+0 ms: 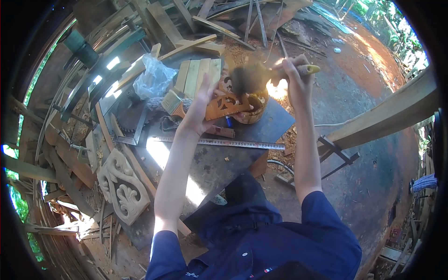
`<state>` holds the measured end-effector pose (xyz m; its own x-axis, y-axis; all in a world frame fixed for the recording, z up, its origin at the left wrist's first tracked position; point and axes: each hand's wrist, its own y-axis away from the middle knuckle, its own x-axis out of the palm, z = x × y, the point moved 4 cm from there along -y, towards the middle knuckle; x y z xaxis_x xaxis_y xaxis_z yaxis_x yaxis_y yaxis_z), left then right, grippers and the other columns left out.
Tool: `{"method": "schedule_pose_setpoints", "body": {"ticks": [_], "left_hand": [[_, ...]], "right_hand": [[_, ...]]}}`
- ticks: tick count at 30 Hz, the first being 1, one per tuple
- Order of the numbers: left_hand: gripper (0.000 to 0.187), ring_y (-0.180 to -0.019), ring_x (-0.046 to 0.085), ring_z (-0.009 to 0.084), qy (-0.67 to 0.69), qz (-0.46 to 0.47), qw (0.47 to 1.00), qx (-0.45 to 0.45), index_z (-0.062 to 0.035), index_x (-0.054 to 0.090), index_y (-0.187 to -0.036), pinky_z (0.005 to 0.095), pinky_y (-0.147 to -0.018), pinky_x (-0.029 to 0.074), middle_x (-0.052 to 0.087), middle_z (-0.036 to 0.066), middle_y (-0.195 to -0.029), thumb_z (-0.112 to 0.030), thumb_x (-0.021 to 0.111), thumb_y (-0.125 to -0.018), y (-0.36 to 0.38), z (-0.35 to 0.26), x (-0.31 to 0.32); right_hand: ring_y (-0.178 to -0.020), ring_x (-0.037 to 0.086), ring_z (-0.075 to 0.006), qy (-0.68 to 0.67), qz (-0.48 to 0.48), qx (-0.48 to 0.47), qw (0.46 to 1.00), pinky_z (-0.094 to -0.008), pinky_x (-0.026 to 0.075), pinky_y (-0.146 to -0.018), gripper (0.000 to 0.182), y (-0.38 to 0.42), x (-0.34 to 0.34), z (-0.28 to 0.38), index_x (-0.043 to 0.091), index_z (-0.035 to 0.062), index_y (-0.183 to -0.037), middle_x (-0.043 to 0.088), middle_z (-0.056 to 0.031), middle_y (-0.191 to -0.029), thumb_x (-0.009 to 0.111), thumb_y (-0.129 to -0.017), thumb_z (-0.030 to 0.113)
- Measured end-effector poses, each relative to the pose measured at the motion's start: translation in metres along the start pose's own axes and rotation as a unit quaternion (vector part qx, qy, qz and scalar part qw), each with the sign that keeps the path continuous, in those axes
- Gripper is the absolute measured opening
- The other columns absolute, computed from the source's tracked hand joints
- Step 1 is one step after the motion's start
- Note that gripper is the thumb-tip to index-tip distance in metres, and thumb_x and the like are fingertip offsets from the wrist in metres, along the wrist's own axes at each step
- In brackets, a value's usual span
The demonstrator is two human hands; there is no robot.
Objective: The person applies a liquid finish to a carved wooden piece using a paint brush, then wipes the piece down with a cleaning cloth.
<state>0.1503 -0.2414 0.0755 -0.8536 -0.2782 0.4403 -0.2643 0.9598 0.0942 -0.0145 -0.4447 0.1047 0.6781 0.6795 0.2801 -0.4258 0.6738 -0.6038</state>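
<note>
My left hand (pixel 201 112) is closed around a carved, orange-brown wooden piece (pixel 223 108) with cut-out scrollwork, held above the bench. My right hand (pixel 298 74) grips a brush (pixel 305 70) by its yellowish handle. The brush's dark head is smeared by motion and overlaps the top of the carved piece in this view. Beneath them stands a round wooden bowl (pixel 254 116), partly hidden by the piece. Left of my left hand lies a flat paintbrush (pixel 173 103) with pale bristles and an orange handle. A steel ruler (pixel 252 145) stretches across the bench below both hands.
On the dark bench (pixel 210 163) are a crumpled clear plastic bag (pixel 155 77), pale wooden slats (pixel 198 74) and a toothed saw blade (pixel 133 128). A pale carved panel (pixel 123 186) leans at lower left. Scrap boards surround the back; a thick beam (pixel 387 109) crosses the right.
</note>
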Motion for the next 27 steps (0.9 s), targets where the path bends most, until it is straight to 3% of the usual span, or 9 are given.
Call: {"method": "schedule_pose_setpoints", "body": {"ticks": [4,8,10,14,18,20,23,25,27], "left_hand": [[0.093,-0.111,0.073,0.0414,-0.007,-0.013,1.0,0.005,0.0014,0.036,-0.157,0.0458,-0.085,0.067,0.067,0.029,-0.129,-0.074,0.02,-0.105,0.003,0.002,0.002],[0.093,-0.11,0.073,0.0399,-0.028,0.01,0.999,-0.023,0.0014,0.038,-0.156,0.0455,-0.086,0.067,0.068,0.028,-0.128,-0.074,0.019,-0.105,0.003,0.012,0.0],[0.092,-0.113,0.073,0.0385,-0.028,0.029,0.999,-0.03,0.0009,0.038,-0.156,0.0446,-0.086,0.067,0.068,0.028,-0.127,-0.074,0.019,-0.105,0.006,0.01,0.007],[0.093,-0.116,0.072,0.0362,-0.034,-0.014,0.999,-0.021,0.0004,0.036,-0.158,0.0439,-0.088,0.066,0.067,0.026,-0.131,-0.074,0.019,-0.105,0.005,0.008,0.003],[0.095,-0.118,0.072,0.0318,-0.033,-0.041,0.998,-0.017,-0.0006,0.033,-0.16,0.0414,-0.09,0.065,0.063,0.023,-0.139,-0.076,0.02,-0.104,0.011,0.0,0.015],[0.097,-0.118,0.072,0.0306,-0.034,-0.036,0.999,-0.018,-0.0007,0.032,-0.161,0.0406,-0.091,0.065,0.062,0.021,-0.141,-0.077,0.021,-0.103,0.012,0.002,0.016],[0.097,-0.119,0.071,0.0297,-0.054,-0.012,0.998,-0.039,-0.0013,0.031,-0.161,0.0405,-0.091,0.065,0.061,0.021,-0.141,-0.078,0.021,-0.102,0.016,0.0,0.019],[0.089,-0.118,0.071,0.0296,-0.051,0.013,0.997,-0.048,-0.0006,0.032,-0.16,0.0402,-0.103,0.059,0.063,0.017,-0.138,-0.071,0.02,-0.107,0.022,-0.008,0.027],[0.09,-0.121,0.07,0.0297,-0.043,-0.021,0.998,-0.041,-0.0004,0.031,-0.16,0.0412,-0.104,0.059,0.062,0.017,-0.141,-0.072,0.019,-0.107,0.02,-0.008,0.024]], "right_hand": [[-0.07,0.076,-0.0229,-0.045,0.056,0.06,0.996,-0.0303,0.061,-0.056,0.016,0.014,0.004,0.007,0.056,0.0037,-0.094,0.074,-0.0177,-0.085,0.068,-0.101,0.011],[-0.072,0.077,-0.025,-0.003,-0.014,0.019,1.0,-0.0315,0.063,-0.058,0.016,-0.005,0.0,-0.002,0.056,0.0019,-0.098,0.076,-0.0216,-0.091,0.068,-0.102,0.012],[-0.075,0.078,-0.0245,-0.02,-0.098,0.012,0.995,-0.0323,0.064,-0.061,0.016,-0.009,0.005,-0.001,0.057,0.0027,-0.098,0.076,-0.0221,-0.092,0.068,-0.102,0.013],[-0.075,0.078,-0.0253,-0.009,-0.055,-0.005,0.998,-0.0319,0.064,-0.06,0.016,0.012,0.015,0.0,0.055,0.0029,-0.097,0.075,-0.0222,-0.089,0.068,-0.102,0.012],[-0.068,0.076,-0.024,-0.065,-0.028,0.085,0.994,-0.0309,0.063,-0.058,0.016,0.038,0.019,0.006,0.056,0.0031,-0.096,0.075,-0.023,-0.088,0.069,-0.101,0.011],[-0.066,0.075,-0.0247,-0.064,-0.024,0.084,0.994,-0.0318,0.063,-0.057,0.017,0.03,0.015,0.003,0.055,0.0021,-0.096,0.075,-0.0235,-0.089,0.069,-0.1,0.012],[-0.066,0.076,-0.026,-0.037,-0.122,0.02,0.992,-0.0326,0.063,-0.056,0.019,0.016,0.011,-0.001,0.054,0.0008,-0.096,0.074,-0.0242,-0.089,0.068,-0.101,0.013],[-0.066,0.076,-0.0264,-0.034,-0.142,0.013,0.989,-0.0323,0.063,-0.056,0.019,0.018,0.02,0.0,0.054,0.001,-0.097,0.074,-0.0239,-0.089,0.068,-0.101,0.013],[-0.066,0.076,-0.0263,0.003,-0.163,0.005,0.987,-0.0319,0.063,-0.055,0.019,0.026,0.024,-0.001,0.053,0.0013,-0.099,0.075,-0.0231,-0.087,0.067,-0.102,0.014]]}}
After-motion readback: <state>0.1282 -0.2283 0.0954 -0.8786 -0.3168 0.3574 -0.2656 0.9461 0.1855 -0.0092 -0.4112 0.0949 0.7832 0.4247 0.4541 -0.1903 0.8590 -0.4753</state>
